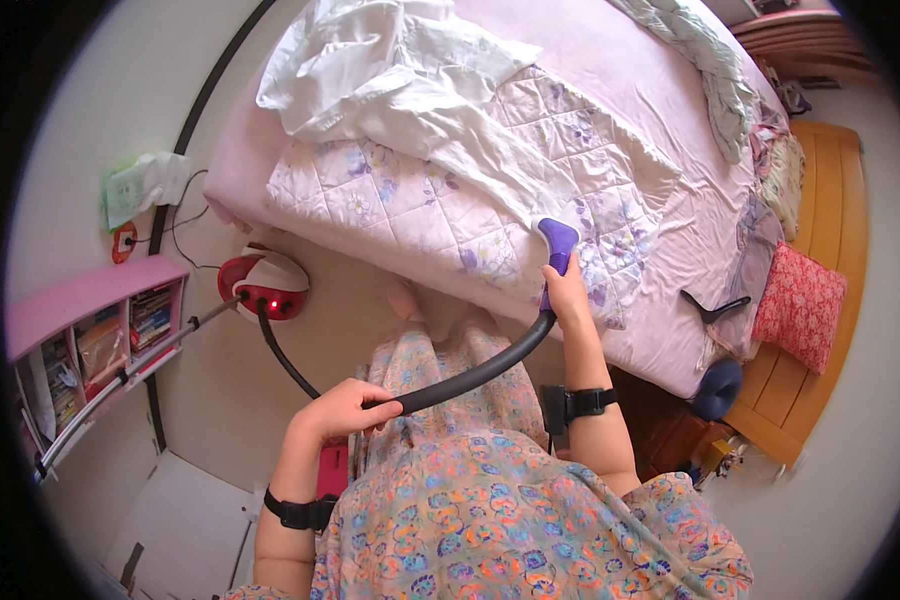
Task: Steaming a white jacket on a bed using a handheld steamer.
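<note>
My right hand (568, 291) is closed around the handle of a purple garment steamer head (557, 238). The head rests at the end of a white garment's sleeve (465, 154), which lies wrinkled across a floral quilted pad (487, 244) on the bed. My left hand (352, 409) grips the black steamer hose (472, 379) midway, in front of my patterned dress. That hose runs back to a red and white steamer base (264, 283) on the floor, where a red light glows. A metal pole (150, 352) extends from the base to the lower left.
Pink shelves (97, 300) with books stand at the left, near a power cord in a wall socket (125, 241). Towards the wooden headboard (829, 225) lie a black clothes hanger (715, 307) and a red patterned pillow (799, 307). A pale blanket (701, 64) lies across the bed's far side.
</note>
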A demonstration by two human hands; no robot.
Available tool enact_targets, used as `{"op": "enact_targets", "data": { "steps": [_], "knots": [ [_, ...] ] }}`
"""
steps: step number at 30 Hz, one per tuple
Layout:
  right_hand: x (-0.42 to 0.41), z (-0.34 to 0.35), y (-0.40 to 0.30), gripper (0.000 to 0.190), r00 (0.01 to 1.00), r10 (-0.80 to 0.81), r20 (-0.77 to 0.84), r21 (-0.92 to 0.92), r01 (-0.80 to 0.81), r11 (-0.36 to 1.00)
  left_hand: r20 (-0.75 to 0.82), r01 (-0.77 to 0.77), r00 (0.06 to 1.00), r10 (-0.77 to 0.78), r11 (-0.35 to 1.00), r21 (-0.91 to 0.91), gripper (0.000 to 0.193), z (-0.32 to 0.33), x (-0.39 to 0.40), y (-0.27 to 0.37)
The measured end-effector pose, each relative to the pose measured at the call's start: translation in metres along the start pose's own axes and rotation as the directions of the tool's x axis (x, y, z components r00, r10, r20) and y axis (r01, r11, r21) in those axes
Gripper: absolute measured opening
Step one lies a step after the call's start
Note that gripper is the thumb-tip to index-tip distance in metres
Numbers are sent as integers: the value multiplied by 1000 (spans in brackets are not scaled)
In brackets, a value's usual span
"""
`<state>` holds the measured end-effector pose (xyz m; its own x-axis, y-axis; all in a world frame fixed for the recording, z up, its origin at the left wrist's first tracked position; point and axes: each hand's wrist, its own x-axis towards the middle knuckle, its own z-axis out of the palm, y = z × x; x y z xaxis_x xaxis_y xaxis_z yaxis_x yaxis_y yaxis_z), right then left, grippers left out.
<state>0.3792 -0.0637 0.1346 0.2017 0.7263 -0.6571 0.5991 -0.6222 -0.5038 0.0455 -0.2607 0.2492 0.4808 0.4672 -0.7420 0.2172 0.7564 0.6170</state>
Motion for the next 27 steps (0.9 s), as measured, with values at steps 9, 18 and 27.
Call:
{"op": "enact_targets", "data": {
  "steps": [9,18,27],
  "knots": [
    [-8,13,-2,77,997,67,-49,68,-64,996,-114,55,993,-41,991,123,30,-9,-34,41],
    [-2,30,-20,80,998,4,70,177,-17,984,-113,40,993,-27,992,120,30,-14,-53,52],
    [20,41,-30,77,999,-18,41,121,13,993,-135,68,990,-47,986,150,33,-17,-53,72]
  ]
}}
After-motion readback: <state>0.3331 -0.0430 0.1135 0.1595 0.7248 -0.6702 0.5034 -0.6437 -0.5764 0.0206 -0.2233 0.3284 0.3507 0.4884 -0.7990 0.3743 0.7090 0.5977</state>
